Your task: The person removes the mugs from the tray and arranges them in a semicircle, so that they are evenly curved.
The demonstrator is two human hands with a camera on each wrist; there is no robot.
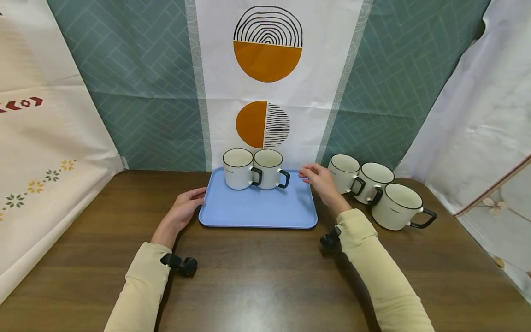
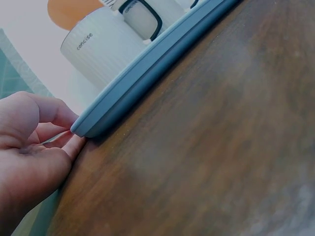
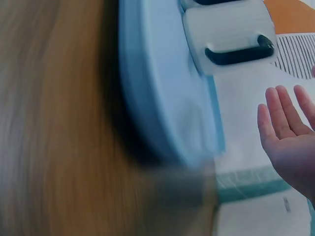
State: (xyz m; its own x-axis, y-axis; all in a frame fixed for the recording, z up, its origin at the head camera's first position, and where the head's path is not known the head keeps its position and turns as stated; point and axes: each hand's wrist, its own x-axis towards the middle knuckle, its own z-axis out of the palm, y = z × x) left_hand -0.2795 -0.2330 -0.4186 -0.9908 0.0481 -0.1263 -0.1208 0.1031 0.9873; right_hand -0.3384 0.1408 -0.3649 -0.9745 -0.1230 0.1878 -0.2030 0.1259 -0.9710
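On the blue tray point(image 1: 257, 214) two white mugs with black rims and black handles stand side by side, a left mug point(image 1: 238, 171) and a right mug point(image 1: 268, 170). My left hand point(image 1: 184, 212) is at the tray's left side and pinches its rim with the fingertips point(image 2: 66, 118). The word "concise" is printed on the mug point(image 2: 101, 46) in the left wrist view. My right hand point(image 1: 321, 182) is raised by the tray's right edge, its fingers loosely extended and holding nothing. In the right wrist view the right hand point(image 3: 293, 135) shows spread fingers, apart from the mug point(image 3: 231, 37).
To the right of my right hand three more white mugs stand close together: a back mug point(image 1: 342, 173), a middle mug point(image 1: 373, 177) and a front mug point(image 1: 396, 207). All rest on the brown wooden table point(image 1: 257, 281). A patterned cloth point(image 1: 145, 92) hangs behind the tray.
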